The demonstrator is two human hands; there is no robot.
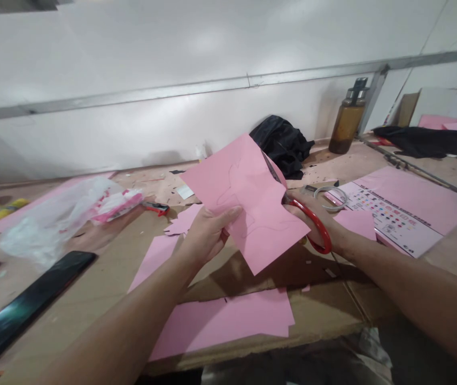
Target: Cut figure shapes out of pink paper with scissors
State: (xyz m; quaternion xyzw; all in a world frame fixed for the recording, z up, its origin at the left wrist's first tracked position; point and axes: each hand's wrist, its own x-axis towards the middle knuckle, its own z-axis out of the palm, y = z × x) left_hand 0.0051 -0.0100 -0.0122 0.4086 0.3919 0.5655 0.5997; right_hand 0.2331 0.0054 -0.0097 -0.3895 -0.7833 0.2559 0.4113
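My left hand [208, 232] pinches a sheet of pink paper [252, 198] by its lower left edge, thumb on top. Faint pencil outlines run across the sheet, which is held up at a tilt above the cardboard. At the sheet's right side, my right hand [310, 214] is closed around the red-handled scissors [318, 230]. Their dark blade shows at the paper's upper right edge, where the sheet is parted; the rest of the blades is hidden behind the paper. Under both hands lie cut pink paper pieces [228, 323].
A black phone [31, 305] and a clear plastic bag [60, 219] lie at left, near a red cutter [156, 207]. Black cloth [280, 144] and an amber pump bottle [347, 120] stand by the white wall. A tape roll [331, 198] and pink paper pack [416, 208] are at right.
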